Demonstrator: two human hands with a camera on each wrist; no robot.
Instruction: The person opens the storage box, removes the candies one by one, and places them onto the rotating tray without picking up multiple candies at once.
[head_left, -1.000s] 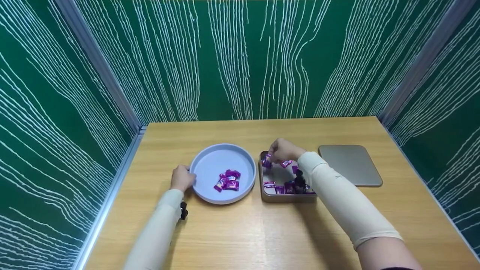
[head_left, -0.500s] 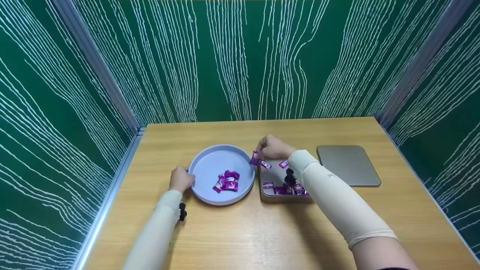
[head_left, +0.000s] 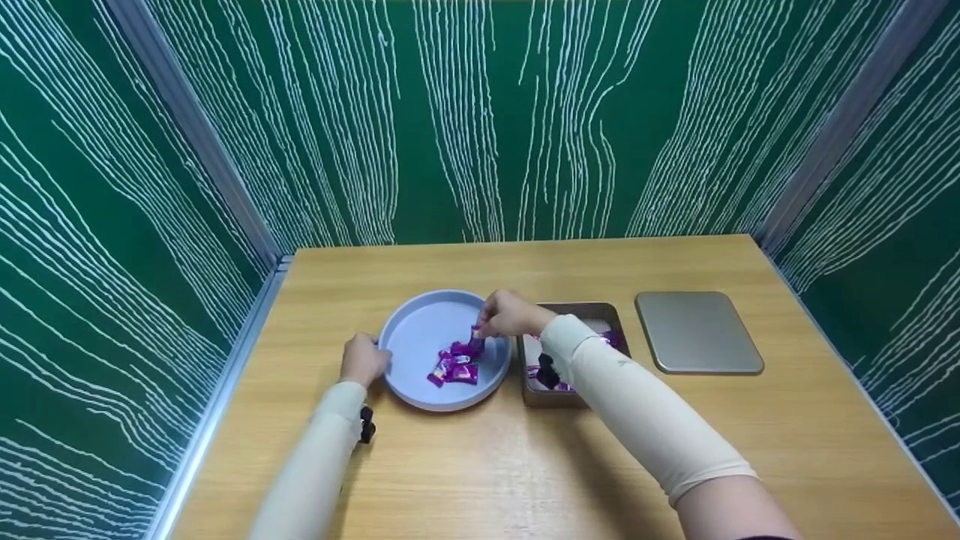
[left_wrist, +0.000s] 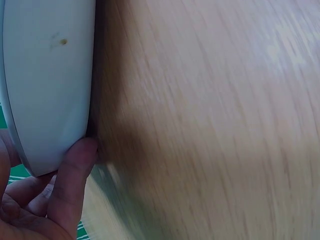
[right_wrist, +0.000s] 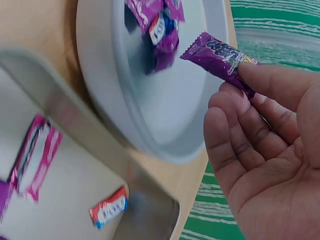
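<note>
My right hand (head_left: 510, 313) pinches a purple wrapped candy (right_wrist: 215, 57) between thumb and fingers, over the right part of a round, pale blue plate with a raised rim (head_left: 420, 322). Several purple candies (head_left: 463, 373) lie in a small pile on the plate, below the held one. On the plate's left side, my left hand (head_left: 364, 360) holds the rim; its thumb (left_wrist: 75, 175) presses the outer wall in the left wrist view. Just right of the plate stands a metal tin (head_left: 555, 400) with more candies inside, partly hidden by my right forearm.
A flat metal lid (head_left: 699, 331) lies on the wooden table (head_left: 465, 480), right of the tin. Inside the tin, the right wrist view shows a small red, white and blue candy (right_wrist: 110, 206) and a pink one (right_wrist: 42, 157). Green walls with white lines enclose the table.
My right hand has moved left with the purple candy, out of the tin, across its edge and over the plate. My left hand has stayed at the plate's rim.
</note>
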